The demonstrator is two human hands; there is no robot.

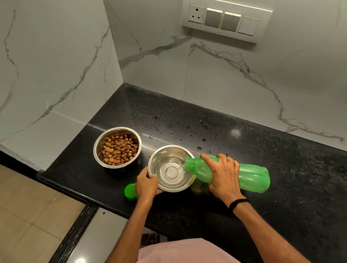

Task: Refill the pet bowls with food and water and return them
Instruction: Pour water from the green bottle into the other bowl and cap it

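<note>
Two steel bowls stand on the black counter (284, 183). The far-left steel bowl (98, 146) holds brown kibble. The nearer steel bowl (162, 152) has some water in its bottom. My left hand (145, 185) grips this bowl's left rim. My right hand (223, 174) holds a green plastic bottle (252, 177) tipped on its side, its mouth over the bowl's right edge, with a thin stream of water running in. The bottle's green cap (129, 192) lies on the counter left of my left hand.
Water drops speckle the counter behind the bowls. Marble walls meet in a corner behind the kibble bowl, with a switch panel (226, 16) on the right wall. The counter's front edge runs diagonally; beige floor tiles (13, 205) lie below to the left.
</note>
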